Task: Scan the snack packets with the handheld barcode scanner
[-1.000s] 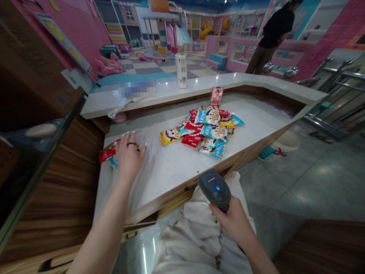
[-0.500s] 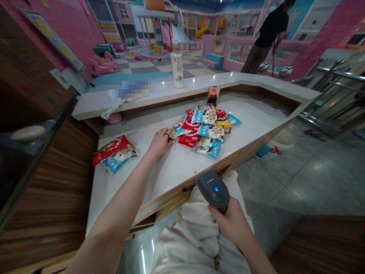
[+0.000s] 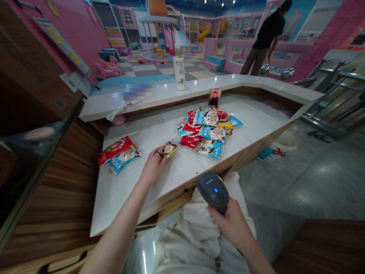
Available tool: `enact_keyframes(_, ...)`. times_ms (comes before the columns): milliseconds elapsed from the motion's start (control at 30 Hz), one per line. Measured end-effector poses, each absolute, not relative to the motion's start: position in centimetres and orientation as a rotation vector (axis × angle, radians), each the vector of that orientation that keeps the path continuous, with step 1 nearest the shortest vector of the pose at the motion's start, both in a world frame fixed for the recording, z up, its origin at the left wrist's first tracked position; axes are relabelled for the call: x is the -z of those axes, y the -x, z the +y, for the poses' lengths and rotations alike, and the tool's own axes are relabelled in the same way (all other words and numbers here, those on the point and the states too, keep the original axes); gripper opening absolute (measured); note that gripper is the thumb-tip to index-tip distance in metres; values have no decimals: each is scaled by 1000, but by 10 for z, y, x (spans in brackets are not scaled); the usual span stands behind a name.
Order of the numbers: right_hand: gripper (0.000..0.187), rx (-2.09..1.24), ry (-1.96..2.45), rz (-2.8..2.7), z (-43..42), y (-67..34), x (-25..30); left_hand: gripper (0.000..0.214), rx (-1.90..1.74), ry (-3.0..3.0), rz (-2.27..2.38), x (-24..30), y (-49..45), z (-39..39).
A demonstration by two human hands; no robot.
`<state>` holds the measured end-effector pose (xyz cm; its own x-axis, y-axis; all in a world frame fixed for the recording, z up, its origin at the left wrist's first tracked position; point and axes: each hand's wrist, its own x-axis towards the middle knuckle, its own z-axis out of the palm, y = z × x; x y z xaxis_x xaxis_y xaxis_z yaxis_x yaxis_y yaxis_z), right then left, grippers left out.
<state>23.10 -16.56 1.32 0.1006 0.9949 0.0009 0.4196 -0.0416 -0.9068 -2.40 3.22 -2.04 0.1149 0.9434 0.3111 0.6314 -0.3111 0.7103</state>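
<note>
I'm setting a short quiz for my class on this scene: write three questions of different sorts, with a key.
1. Which hand grips the barcode scanner?
2. True or false: the white bottle stands on the raised ledge beyond the pile of snack packets.
3. How many packets lie on the white counter to the left of the left hand, apart from the pile?

Key:
1. The right hand.
2. True.
3. Two, overlapping: a red one and a blue one.
</note>
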Motion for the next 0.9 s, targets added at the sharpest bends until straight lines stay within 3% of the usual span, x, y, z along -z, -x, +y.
enact_keyframes(200, 9, -899, 1593, -1424, -168, -232, -16, 45, -1335, -1099, 1160, 2, -3, -4)
enact_keyframes(400, 9, -907, 1584, -1418, -165, -232, -18, 29, -1209, -417, 881, 3, -33, -25)
enact_keyframes(600, 14, -939, 1540, -1416, -162, -228, -20, 46, -1154, -378, 781, 11, -47, -37)
enact_keyframes(900, 12, -940, 1526, -1426, -159, -225, -21, 45, -1103, -459, 789, 21, -48, -42)
